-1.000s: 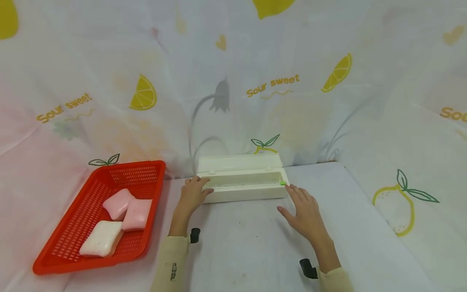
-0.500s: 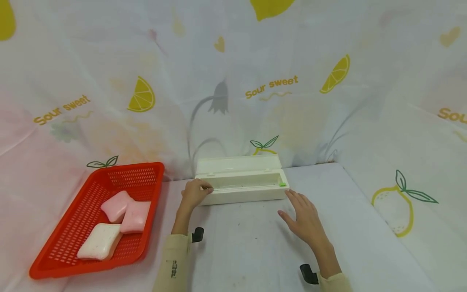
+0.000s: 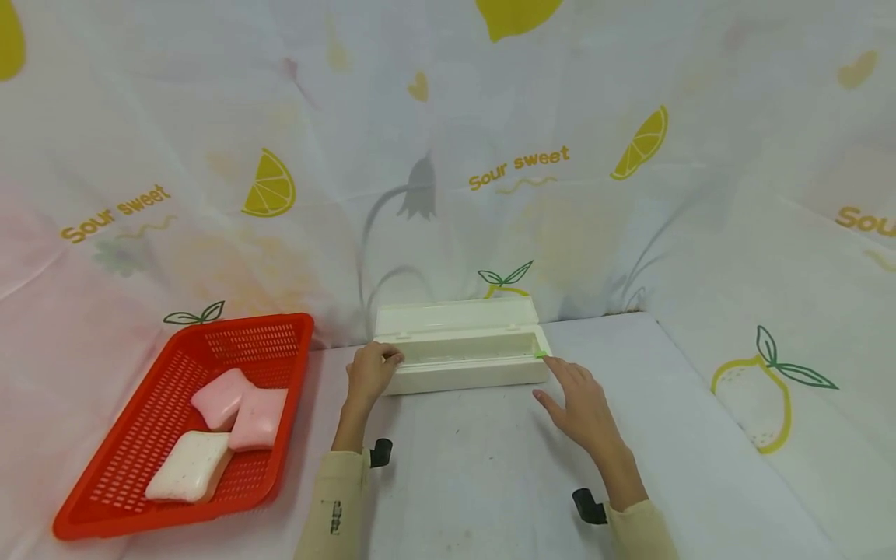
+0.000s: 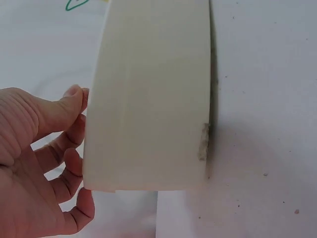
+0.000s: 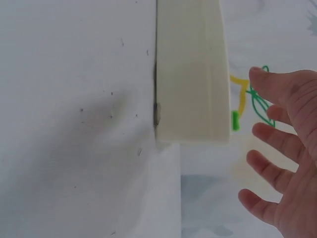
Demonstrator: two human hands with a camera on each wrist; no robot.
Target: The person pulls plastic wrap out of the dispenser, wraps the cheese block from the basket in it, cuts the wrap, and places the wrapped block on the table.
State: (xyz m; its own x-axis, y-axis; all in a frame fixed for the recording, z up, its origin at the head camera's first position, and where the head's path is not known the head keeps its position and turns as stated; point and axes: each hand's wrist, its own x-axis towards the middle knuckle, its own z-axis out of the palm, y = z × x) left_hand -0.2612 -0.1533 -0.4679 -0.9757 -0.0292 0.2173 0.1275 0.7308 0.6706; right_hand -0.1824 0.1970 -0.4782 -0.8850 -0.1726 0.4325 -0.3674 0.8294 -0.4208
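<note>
A long white box [image 3: 462, 379] stands at the back of the table with its lid [image 3: 455, 313] raised; it resembles a cling film dispenser. Inside its right end is a small green tab [image 3: 540, 354]. My left hand [image 3: 367, 373] is at the left end, thumb and forefinger brought together over the rim. In the left wrist view, the left hand's fingers [image 4: 74, 163] curl beside the top edge, and anything between the fingertips is hidden. My right hand [image 3: 581, 404] has its fingers loosely extended, fingertips by the box's right end near the tab, holding nothing visible.
On the left stands a red plastic basket [image 3: 276, 474] holding two pink pillow-shaped bars [image 3: 260, 420] and a white one [image 3: 190, 467]. A printed cloth [image 3: 602, 233] hangs behind the white tabletop [image 3: 462, 467].
My left thumb and fingers, apart a second ago, have come together at the box's left end. The right hand has barely moved; its fingertips are slightly nearer the green tab than half a second ago.
</note>
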